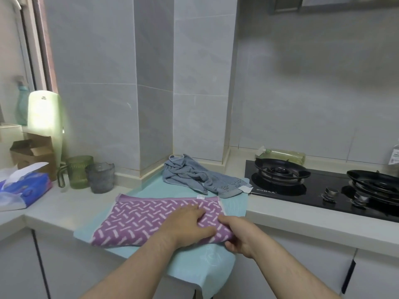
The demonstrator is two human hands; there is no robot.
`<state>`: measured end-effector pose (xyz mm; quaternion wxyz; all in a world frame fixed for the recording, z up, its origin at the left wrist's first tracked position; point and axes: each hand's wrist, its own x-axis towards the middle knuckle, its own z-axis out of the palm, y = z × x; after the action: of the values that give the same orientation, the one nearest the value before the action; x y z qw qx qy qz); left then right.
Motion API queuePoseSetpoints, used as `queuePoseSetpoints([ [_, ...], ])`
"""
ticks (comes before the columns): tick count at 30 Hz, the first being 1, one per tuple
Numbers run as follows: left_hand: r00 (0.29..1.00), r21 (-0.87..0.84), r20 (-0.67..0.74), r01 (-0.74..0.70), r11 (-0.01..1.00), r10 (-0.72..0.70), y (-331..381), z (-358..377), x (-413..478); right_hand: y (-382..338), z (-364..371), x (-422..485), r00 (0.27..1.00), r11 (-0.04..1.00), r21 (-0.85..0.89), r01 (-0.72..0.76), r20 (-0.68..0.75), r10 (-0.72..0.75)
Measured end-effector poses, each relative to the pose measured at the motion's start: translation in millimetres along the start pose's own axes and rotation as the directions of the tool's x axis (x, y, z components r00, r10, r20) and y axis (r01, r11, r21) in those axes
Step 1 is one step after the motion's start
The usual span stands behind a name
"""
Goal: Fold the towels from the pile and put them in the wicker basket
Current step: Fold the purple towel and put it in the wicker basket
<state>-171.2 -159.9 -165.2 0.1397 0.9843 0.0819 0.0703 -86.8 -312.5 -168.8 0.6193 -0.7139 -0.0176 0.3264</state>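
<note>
A purple towel with white dashes point(140, 221) lies spread on a light teal cloth point(216, 264) that covers the counter and hangs over its front edge. My left hand point(185, 225) rests flat on the towel's right part, fingers straight. My right hand point(239, 236) grips the towel's near right corner, fingers curled under the edge. Behind them a crumpled blue-grey towel point(194, 175) lies in the corner by the wall. No wicker basket is in view.
A black gas hob point(319, 186) with two burners sits to the right, a green bottle point(285, 155) lying behind it. To the left stand a green mug point(78, 171), a grey glass point(101, 178), a tissue pack point(23, 186) and a cardboard box point(32, 154).
</note>
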Motion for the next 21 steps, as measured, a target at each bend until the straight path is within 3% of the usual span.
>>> queuePoseSetpoints([
  [2,0.988,-0.033,-0.128,-0.093,0.995,0.088,1,-3,-18,1,4,0,1.0,1.0,0.002,-0.014,-0.014,0.014],
  [5,0.936,0.18,-0.195,-0.26,0.949,0.293,-11,-7,-49,1,-1,-4,0.998,0.984,0.174,-0.05,0.046,0.043],
  [8,0.926,0.306,-0.21,-0.242,0.921,0.313,-52,-23,-73,0,-4,-5,0.99,0.939,0.329,-0.098,0.127,0.059],
  [14,0.962,0.413,-0.212,-0.073,0.908,0.173,-146,-47,-122,8,-4,-8,0.997,0.961,0.272,-0.046,0.068,0.028],
  [17,0.945,0.407,-0.315,0.053,0.912,0.086,-167,-50,-137,10,-3,-12,0.999,0.963,0.268,-0.029,0.047,0.017],
  [19,0.895,0.234,-0.437,0.205,0.95,-0.086,-167,-45,-144,12,-2,-15,0.999,0.962,0.273,-0.028,0.05,0.015],
  [21,0.796,-0.149,-0.471,0.353,0.924,-0.38,-156,-38,-147,13,-2,-19,0.998,0.96,0.279,-0.033,0.063,0.016],
])
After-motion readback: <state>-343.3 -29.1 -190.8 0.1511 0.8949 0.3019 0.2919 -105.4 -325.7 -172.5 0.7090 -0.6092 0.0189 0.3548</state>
